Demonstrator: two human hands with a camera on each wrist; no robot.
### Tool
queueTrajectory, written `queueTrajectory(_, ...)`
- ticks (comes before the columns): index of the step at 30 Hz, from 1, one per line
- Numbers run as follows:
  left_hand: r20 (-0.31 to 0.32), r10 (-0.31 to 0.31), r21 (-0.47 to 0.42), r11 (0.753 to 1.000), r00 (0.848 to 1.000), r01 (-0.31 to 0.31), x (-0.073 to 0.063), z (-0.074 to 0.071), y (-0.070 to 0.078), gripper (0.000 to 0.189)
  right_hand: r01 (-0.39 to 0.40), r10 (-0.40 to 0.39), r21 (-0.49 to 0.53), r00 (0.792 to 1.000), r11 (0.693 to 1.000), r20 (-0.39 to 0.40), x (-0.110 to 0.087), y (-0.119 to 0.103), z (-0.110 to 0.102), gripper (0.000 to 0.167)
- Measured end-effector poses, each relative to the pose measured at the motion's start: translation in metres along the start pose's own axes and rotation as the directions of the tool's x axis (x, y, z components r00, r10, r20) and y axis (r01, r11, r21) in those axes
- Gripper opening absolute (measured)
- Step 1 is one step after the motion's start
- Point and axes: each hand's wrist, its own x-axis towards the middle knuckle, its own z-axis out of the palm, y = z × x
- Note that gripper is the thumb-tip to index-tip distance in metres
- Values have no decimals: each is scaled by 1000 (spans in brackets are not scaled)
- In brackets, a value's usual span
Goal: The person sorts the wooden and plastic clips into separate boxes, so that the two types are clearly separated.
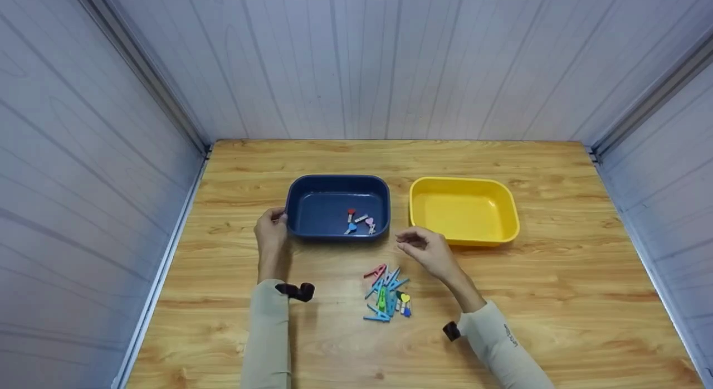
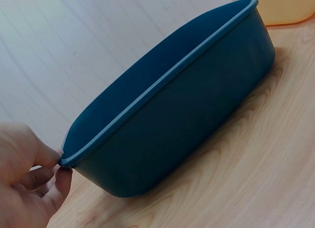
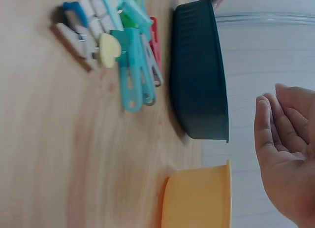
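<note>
The left grip (image 1: 271, 228) pinches the left end rim of the navy tub (image 1: 315, 210); small pegs (image 1: 361, 218) lie inside, to that grip's right. The right grip (image 1: 428, 248) is released, fingers loosely bent, with the yellow tub (image 1: 462, 213) just beyond it and the clothespin heap (image 1: 382, 297) on the bench (image 1: 585, 266) to its near left.

Before me spreads a wood-grained tabletop (image 1: 590, 288), enclosed on three sides by pale walls (image 1: 362, 71) with faint line patterns. I see grey metal strips (image 1: 142, 71) running along both corners.
</note>
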Motion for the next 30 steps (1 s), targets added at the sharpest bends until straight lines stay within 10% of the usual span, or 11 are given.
queueTrajectory(23,24,-69,-67,995,997,70,1,0,0,23,-41,47,-53,993,998,109,-41,2,1,19)
queueTrajectory(30,4,-4,34,999,1000,4,2,0,0,24,-28,40,-77,986,997,164,-46,26,4,22)
